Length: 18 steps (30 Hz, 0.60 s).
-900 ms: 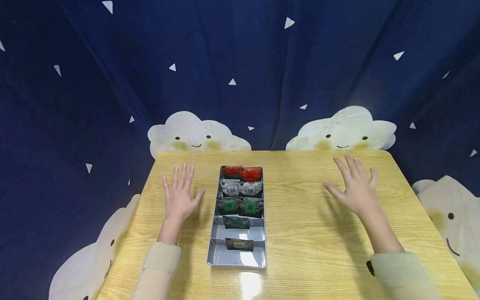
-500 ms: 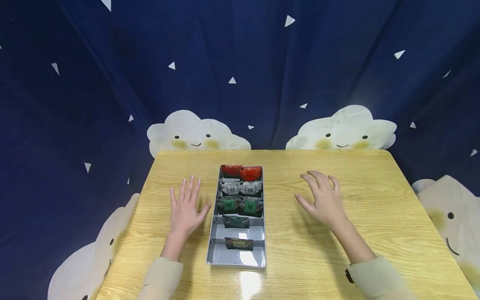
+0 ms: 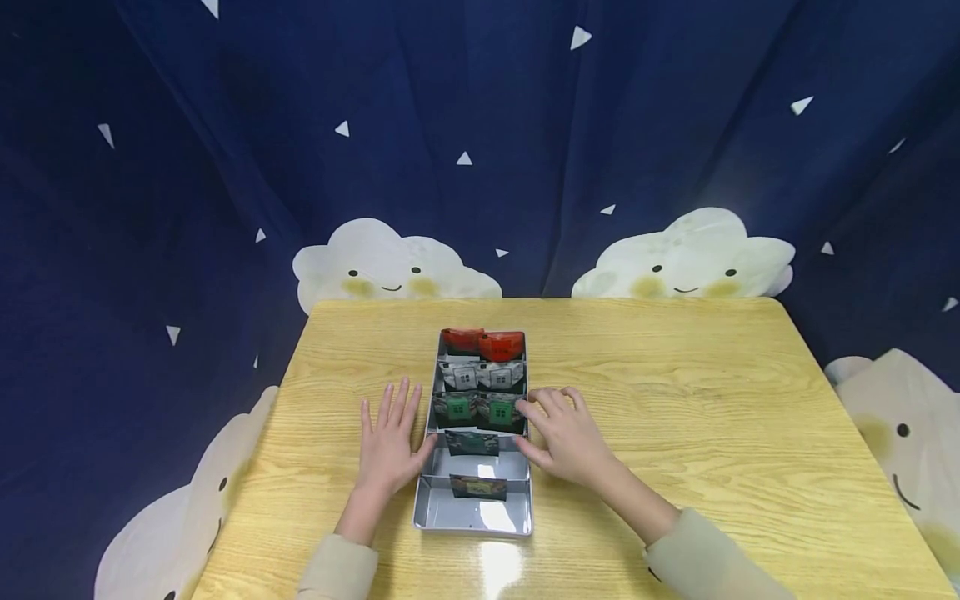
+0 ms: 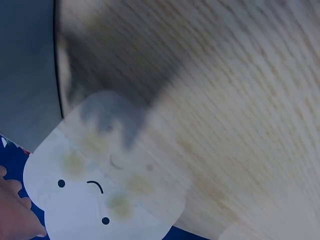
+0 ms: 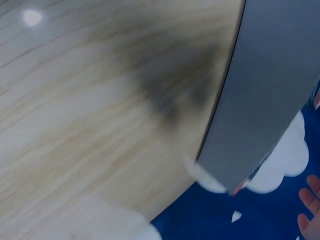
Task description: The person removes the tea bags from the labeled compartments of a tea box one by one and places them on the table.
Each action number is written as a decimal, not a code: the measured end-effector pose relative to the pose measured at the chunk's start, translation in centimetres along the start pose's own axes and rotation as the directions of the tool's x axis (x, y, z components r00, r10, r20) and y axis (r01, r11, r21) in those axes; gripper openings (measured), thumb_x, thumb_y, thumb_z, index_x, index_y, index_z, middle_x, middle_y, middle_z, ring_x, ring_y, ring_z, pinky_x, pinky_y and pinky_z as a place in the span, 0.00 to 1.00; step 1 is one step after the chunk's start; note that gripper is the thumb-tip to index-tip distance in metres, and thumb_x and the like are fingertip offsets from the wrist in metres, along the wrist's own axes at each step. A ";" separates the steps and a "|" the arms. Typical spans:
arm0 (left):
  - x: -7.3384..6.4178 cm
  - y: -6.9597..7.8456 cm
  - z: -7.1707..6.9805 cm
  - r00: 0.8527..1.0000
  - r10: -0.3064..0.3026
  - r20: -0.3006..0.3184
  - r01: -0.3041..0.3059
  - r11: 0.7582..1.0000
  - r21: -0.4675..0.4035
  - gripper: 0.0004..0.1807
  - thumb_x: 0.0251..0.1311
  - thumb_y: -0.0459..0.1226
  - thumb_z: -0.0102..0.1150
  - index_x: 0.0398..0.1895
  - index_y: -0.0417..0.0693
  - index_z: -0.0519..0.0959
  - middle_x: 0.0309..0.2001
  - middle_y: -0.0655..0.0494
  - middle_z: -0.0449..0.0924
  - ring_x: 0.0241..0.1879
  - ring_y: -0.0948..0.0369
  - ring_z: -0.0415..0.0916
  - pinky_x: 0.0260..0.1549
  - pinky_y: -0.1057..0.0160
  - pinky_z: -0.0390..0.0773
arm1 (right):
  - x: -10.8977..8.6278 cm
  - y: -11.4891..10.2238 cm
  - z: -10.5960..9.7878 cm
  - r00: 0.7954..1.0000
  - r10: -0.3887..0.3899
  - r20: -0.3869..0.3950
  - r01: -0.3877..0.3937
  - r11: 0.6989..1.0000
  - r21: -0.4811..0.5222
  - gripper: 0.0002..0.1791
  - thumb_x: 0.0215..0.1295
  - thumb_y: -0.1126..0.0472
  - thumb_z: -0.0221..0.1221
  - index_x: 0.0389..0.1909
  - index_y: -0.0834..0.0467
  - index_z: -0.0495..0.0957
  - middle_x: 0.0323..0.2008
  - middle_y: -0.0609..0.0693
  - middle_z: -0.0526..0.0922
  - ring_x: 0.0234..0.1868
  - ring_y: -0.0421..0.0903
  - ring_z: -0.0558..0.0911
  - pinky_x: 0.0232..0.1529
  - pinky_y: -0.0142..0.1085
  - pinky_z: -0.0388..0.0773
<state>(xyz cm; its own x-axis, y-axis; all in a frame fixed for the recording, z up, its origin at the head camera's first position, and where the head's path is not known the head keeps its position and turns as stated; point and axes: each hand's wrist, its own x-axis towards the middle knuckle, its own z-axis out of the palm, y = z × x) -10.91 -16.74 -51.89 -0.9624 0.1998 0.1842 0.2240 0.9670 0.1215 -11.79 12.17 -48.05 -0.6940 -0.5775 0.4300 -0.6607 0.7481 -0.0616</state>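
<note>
A grey compartment tray (image 3: pixel 474 521) stands on the table, holding rows of small sachets. Two red sachets (image 3: pixel 501 345) fill the far row, then white ones (image 3: pixel 501 377), then dark ones with green labels (image 3: pixel 455 409). Nearer rows hold one dark green sachet (image 3: pixel 472 443) and one brown sachet (image 3: pixel 478 487). My left hand (image 3: pixel 386 450) is spread beside the tray, its thumb tip at the left rim. On the other side, my right hand (image 3: pixel 568 437) has loosely bent fingers, index and thumb overlapping the right rim near the right green-labelled sachet. Neither hand holds anything.
The wooden table (image 3: pixel 675 375) extends on both sides of the tray. Behind it hangs a dark blue curtain (image 3: pixel 465 92) with white triangles and smiling clouds. Both wrist views show the tray's outer wall (image 5: pixel 270 85) and hand shadows on the wood.
My right hand has swept left and down from the table's right side to the tray's right rim, its fingers bending. My left hand has moved right and nearer, up to the left rim.
</note>
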 end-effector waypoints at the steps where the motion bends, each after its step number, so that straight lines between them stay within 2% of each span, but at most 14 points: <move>1: 0.0 0.1 0.1 1.000 -0.001 0.002 0.001 1.000 -0.001 0.43 0.54 0.59 0.46 0.71 0.52 0.50 0.72 0.51 0.45 0.70 0.50 0.37 0.64 0.40 0.36 | 0.1 -0.4 0.2 1.000 -0.015 0.021 0.015 1.000 -0.004 0.24 0.59 0.40 0.49 0.49 0.51 0.74 0.45 0.51 0.74 0.47 0.49 0.73 0.51 0.49 0.65; 5: -0.2 0.3 0.4 1.000 -0.007 0.024 0.006 1.000 0.026 0.45 0.52 0.57 0.50 0.71 0.52 0.49 0.72 0.50 0.45 0.70 0.49 0.39 0.64 0.40 0.37 | 0.3 -1.9 1.1 0.994 -0.075 0.080 0.076 0.997 -0.007 0.23 0.59 0.39 0.50 0.49 0.48 0.73 0.44 0.48 0.73 0.47 0.47 0.71 0.51 0.48 0.64; 11: -0.4 0.9 0.3 0.996 -0.039 0.085 0.039 0.999 0.001 0.46 0.50 0.53 0.53 0.72 0.51 0.49 0.72 0.51 0.42 0.70 0.49 0.36 0.64 0.42 0.29 | 0.4 -3.7 2.5 0.979 -0.145 0.142 0.145 0.989 0.008 0.22 0.59 0.38 0.49 0.47 0.46 0.73 0.42 0.45 0.72 0.45 0.45 0.70 0.54 0.48 0.63; 18: -0.5 1.3 0.6 0.993 -0.065 0.102 0.066 0.998 0.000 0.43 0.52 0.50 0.53 0.71 0.50 0.50 0.72 0.50 0.44 0.70 0.48 0.39 0.64 0.41 0.33 | 0.1 -5.0 3.7 0.964 -0.201 0.177 0.207 0.978 -0.020 0.20 0.60 0.37 0.48 0.42 0.46 0.72 0.39 0.44 0.72 0.42 0.44 0.71 0.52 0.46 0.63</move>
<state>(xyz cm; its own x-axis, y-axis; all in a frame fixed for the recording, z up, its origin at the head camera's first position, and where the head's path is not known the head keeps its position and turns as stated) -10.26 -15.45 -52.38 -0.9856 0.1513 0.0758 0.1604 0.9780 0.1335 -9.68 7.17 -51.02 -0.5868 -0.7643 0.2675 -0.7842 0.6187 0.0472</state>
